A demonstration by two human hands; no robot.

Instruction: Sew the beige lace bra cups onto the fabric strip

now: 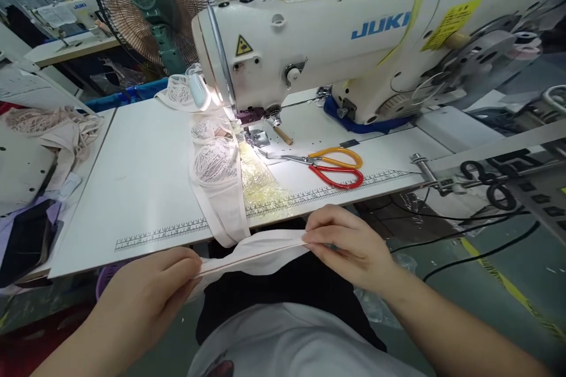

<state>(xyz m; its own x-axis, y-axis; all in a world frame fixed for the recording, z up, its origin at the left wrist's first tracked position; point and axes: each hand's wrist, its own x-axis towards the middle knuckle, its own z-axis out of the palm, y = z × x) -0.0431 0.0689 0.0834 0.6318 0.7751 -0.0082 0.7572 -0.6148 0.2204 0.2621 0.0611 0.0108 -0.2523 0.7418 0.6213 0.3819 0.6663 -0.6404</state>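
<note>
Between my two hands, a strip of white fabric (256,253) with a thin seam line stretches above my lap, just in front of the table edge. My left hand (170,277) pinches its left end. My right hand (342,241) grips the other end between thumb and fingers. Lying on the table behind it is a white lace bra (216,165), with one band hanging over the front edge toward the strip. The bra runs back beside the needle area of the sewing machine (309,41), where a lamp lights it.
Scissors (327,165) with orange and red handles lie right of the presser foot. A printed ruler (163,234) runs along the table's front. At left are a dark phone (26,241) and lace pieces (66,129); a fan (152,6) stands behind.
</note>
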